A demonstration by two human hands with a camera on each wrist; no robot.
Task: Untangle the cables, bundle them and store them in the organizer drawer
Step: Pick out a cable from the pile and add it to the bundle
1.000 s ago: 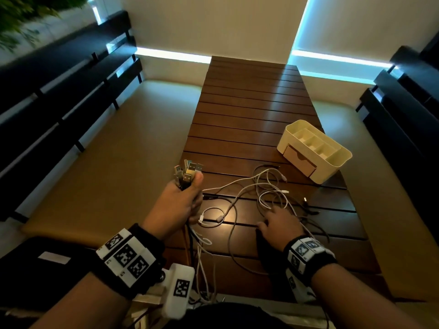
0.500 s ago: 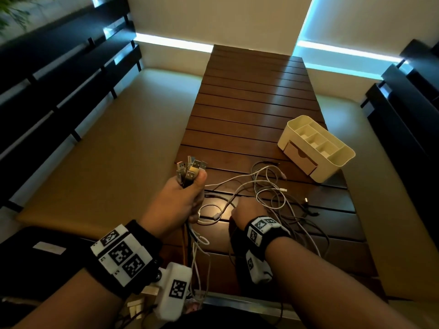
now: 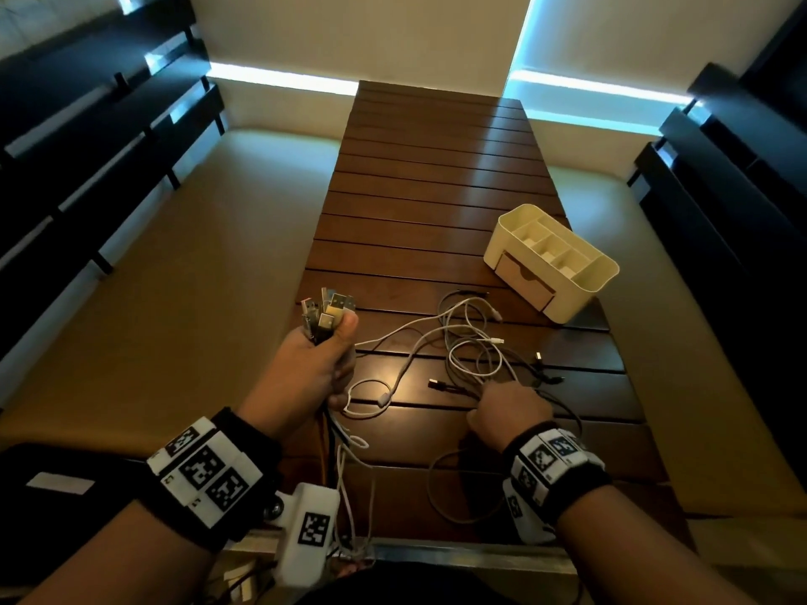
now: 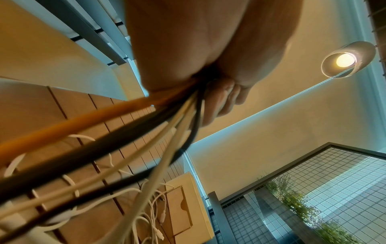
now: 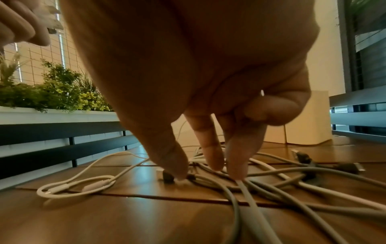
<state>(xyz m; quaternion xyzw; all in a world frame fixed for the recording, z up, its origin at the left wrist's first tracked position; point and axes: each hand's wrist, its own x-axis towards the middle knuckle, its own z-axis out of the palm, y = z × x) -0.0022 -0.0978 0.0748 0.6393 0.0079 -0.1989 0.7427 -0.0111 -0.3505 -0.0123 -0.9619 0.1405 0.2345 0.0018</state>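
My left hand (image 3: 312, 364) grips a bunch of cables, their USB plugs (image 3: 327, 314) sticking up out of the fist. In the left wrist view orange, black and white cables (image 4: 125, 140) hang from that hand (image 4: 198, 66) to the table. More white, grey and black cables (image 3: 469, 342) lie tangled on the wooden table (image 3: 436, 168). My right hand (image 3: 508, 412) reaches down onto them; its thumb touches a dark plug (image 5: 168, 177) and its fingertips (image 5: 237, 173) press on grey cables (image 5: 261, 186). The cream organizer (image 3: 550, 259) stands at the right, its drawer (image 3: 526, 279) closed.
Padded benches (image 3: 196, 277) run along both sides of the narrow table, with dark slatted backrests (image 3: 87, 146) behind them. The table's near edge has a metal rim (image 3: 458, 556). Cable loops hang over that edge by my left wrist. Plants (image 5: 58, 89) stand behind the left bench.
My right hand has moved right and back toward me, from beside the left hand onto the tangled cables. The left hand still grips its bunch of plugs.
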